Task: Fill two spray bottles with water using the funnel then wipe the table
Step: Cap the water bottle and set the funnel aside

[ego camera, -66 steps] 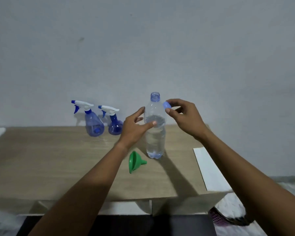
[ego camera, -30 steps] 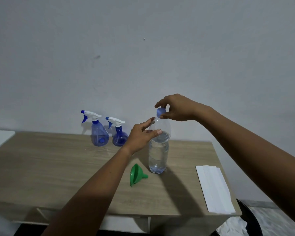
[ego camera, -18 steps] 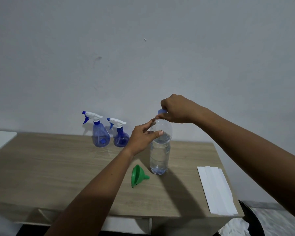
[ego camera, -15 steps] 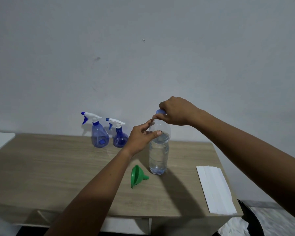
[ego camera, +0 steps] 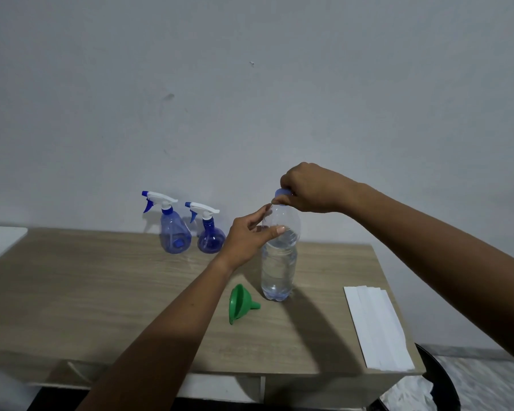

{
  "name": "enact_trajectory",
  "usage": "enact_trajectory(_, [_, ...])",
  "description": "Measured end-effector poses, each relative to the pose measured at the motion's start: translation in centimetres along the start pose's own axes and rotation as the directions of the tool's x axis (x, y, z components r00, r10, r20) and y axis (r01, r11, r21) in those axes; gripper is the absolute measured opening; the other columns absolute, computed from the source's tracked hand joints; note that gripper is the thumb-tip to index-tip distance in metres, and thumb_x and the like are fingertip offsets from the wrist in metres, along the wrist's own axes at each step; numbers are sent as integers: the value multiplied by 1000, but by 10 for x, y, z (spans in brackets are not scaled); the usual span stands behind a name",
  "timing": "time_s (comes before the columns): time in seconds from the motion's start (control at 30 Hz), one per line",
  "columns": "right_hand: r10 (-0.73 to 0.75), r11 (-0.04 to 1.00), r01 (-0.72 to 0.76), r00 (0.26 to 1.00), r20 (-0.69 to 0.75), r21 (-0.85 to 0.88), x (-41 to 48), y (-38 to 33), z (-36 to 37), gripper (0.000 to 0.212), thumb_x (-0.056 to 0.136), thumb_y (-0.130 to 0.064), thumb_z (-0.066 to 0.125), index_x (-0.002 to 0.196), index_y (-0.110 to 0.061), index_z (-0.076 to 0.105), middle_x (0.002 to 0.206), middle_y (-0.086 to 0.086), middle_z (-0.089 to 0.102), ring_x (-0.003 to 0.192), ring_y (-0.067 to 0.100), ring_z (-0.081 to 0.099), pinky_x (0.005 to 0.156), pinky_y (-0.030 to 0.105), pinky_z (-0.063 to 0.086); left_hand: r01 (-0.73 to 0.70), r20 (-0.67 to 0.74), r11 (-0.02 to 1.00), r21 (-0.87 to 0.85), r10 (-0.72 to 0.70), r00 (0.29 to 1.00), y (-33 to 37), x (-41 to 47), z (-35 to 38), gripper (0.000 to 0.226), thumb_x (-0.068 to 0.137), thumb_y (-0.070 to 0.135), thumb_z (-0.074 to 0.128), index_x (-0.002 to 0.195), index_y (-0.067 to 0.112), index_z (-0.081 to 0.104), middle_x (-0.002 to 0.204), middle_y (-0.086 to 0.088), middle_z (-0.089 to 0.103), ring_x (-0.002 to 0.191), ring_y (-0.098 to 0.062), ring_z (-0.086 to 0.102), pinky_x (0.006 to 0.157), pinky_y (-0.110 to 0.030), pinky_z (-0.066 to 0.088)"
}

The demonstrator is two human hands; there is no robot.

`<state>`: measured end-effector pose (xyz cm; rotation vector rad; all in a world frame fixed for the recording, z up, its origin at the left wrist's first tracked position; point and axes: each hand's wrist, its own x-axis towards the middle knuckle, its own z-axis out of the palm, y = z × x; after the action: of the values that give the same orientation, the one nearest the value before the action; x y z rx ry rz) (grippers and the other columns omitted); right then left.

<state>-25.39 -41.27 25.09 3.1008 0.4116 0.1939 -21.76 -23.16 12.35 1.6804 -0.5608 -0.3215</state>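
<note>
Pinching blue cap (ego camera: 280,193) on water bottle (ego camera: 279,262) with right hand (ego camera: 312,188), fingers (ego camera: 281,200) closed round it, probably to twist it. Bracing bottle's shoulder with left hand (ego camera: 250,235), fingers curled round, against that turn. Upright mid-bench (ego camera: 101,292), beside green funnel (ego camera: 239,302) lying on its side; behind, two spray bottles (ego camera: 175,232) (ego camera: 210,237), heads on.

Wood table (ego camera: 72,292): two spray bottles (ego camera: 175,232), water bottle (ego camera: 278,271), funnel (ego camera: 239,304), folded cloth (ego camera: 377,327).
</note>
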Motion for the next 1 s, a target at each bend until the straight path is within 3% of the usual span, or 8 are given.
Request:
enact_trajectory(0.13, [-52, 967, 36, 997, -56, -251, 0, -7, 7, 49, 103, -54, 37, 76, -15, 47, 68, -3, 41, 65, 25, 44, 66, 34, 35, 6, 7, 1000, 6, -6, 1000, 0, 0, 0, 74, 85, 30, 80, 151, 21, 46, 149, 8, 53, 108, 8, 60, 82, -5, 50])
enact_trajectory(0.3, [31, 979, -52, 994, -108, -198, 3, -10, 14, 53, 101, -60, 36, 73, -16, 48, 63, -4, 41, 66, 27, 51, 62, 33, 38, -3, 15, 1000, 2, 3, 1000, 2, -4, 0, 73, 88, 26, 78, 152, 19, 43, 153, 5, 49, 125, -3, 56, 96, -10, 49])
enact_trajectory(0.47, [278, 938, -223, 941, -194, 265, -25, -10, 55, 53, 87, -81, 41, 98, -31, 50, 91, -8, 59, 82, 20, 58, 71, 35, 45, 40, 70, 999, 32, -42, 997, -12, -12, 0, 100, 76, 39, 86, 158, 32, 28, 158, 11, 38, 140, -15, 46, 117, -38, 41])
enact_trajectory(0.53, [415, 763, -266, 900, -131, 589, -40, -16, 86, 65, 77, -86, 51, 122, -38, 49, 115, -10, 61, 97, 15, 61, 83, 38, 51, 135, 71, 990, 33, -138, 988, -31, -21, -4, 118, 66, 46, 90, 160, 35, 19, 163, 7, 32, 145, -19, 40, 118, -43, 38])
enact_trajectory(0.63, [479, 429, -226, 878, -8, 874, -57, -32, 131, 84, 74, -68, 74, 144, -41, 35, 134, -7, 53, 116, 14, 59, 97, 39, 53, 251, 42, 962, 112, -257, 966, -66, -33, -14, 112, 69, 38, 91, 159, 25, 25, 163, -2, 34, 147, -19, 36, 115, -34, 37])
enact_trajectory(0.8, [470, 359, -244, 881, 52, 901, -63, -42, 177, 83, 74, -38, 89, 139, -32, 36, 130, -13, 56, 113, 0, 59, 98, 36, 54, 340, 53, 879, 335, -378, 924, -95, -43, -24, 83, 76, 39, 86, 147, 17, 51, 149, -4, 53, 138, -23, 50, 105, -28, 45])
enact_trajectory(0.9, [519, 353, -256, 854, 39, 900, -63, -45, 198, 84, 72, -32, 91, 139, -27, 40, 129, -8, 61, 112, 3, 62, 93, 31, 54, 281, 100, 793, 541, -392, 914, -103, -49, -28, 98, 59, 60, 83, 146, 27, 52, 142, -2, 61, 130, -20, 59, 106, -38, 51])
enact_trajectory(1.0, [556, 354, -253, 831, 15, 900, -61, -47, 210, 90, 68, -31, 93, 138, -34, 37, 131, -7, 61, 115, 11, 63, 92, 29, 53, 180, 146, 664, 726, -405, 903, -108, -51, -30, 101, 59, 50, 87, 149, 29, 47, 139, -2, 61, 121, -21, 61, 101, -37, 51])
